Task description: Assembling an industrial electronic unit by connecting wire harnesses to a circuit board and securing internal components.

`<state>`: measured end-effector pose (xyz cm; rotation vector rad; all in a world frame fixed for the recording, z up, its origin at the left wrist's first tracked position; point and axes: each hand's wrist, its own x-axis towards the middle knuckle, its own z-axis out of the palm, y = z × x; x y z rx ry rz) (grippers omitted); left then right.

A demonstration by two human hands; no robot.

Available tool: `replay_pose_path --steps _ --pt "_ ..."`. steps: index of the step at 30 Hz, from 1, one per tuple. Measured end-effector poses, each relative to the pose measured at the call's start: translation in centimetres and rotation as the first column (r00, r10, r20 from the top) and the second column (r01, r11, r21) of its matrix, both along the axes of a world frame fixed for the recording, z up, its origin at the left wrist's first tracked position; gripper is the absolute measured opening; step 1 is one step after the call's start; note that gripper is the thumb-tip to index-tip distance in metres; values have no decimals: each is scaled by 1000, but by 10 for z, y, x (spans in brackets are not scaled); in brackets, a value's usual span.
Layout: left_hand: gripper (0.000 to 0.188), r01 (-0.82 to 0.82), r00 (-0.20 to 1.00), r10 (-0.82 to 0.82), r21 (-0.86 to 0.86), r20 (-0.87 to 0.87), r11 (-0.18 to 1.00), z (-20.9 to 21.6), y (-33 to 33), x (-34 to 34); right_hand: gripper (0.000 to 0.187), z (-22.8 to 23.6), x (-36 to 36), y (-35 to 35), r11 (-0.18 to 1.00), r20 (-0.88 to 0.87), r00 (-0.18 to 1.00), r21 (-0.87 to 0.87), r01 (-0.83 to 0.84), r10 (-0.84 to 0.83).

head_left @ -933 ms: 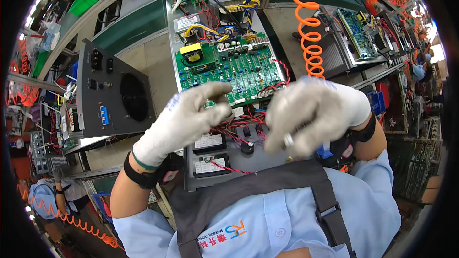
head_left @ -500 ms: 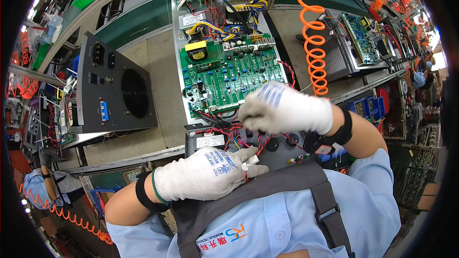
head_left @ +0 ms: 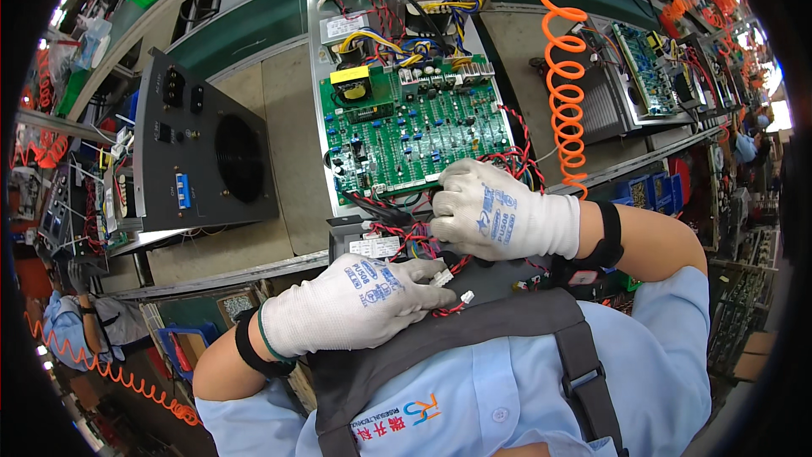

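Note:
My left hand (head_left: 355, 303), in a white glove, rests over the dark front panel (head_left: 491, 281). A white wire connector (head_left: 441, 278) sits between its fingertips. Just right of them lies a second white connector (head_left: 466, 297) on a red wire. My right hand (head_left: 499, 211), gloved too, is curled closed at the front edge of the green circuit board (head_left: 406, 145); what its fingers grip is hidden beneath it. Red-and-black twisted wires (head_left: 526, 137) run down behind this hand. More wires (head_left: 391, 228) bunch between the board and the panel.
A dark metal housing (head_left: 207, 152) with a fan opening stands at the left. An orange coiled hose (head_left: 565, 76) hangs right of the board. Transformers with yellow and blue wires (head_left: 461, 2) lie behind it. Another open unit (head_left: 647, 72) stands farther right. A co-worker's arm (head_left: 89, 322) shows far left.
My right hand has lowered slightly and curled in against the board's front edge. My left fingers have shifted slightly, and the second connector now lies apart from them.

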<state>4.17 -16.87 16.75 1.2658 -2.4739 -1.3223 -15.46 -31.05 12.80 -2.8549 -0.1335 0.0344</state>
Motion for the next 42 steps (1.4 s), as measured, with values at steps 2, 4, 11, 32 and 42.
replay_pose_path --steps 2,4,11,32,42 --pt "37 1 1000 -1 17 -19 1000 -3 1 0 7 -9 -1 0 981 120 991 194 29 -53" --pt "37 -9 998 11 31 -57 999 -5 3 1 7 -13 -1 -4 917 -20 999 395 53 -50" --pt "35 -91 950 124 127 -287 988 -30 17 10 40 26 -8 -39 261 -216 976 940 217 -32" --pt "26 -748 633 731 40 -254 662 -3 -38 9 44 18 25 -5 619 -196 829 582 528 -523" --pt "37 -648 691 699 273 -182 711 -18 -35 16 21 19 14 -19 443 -164 763 730 521 -626"
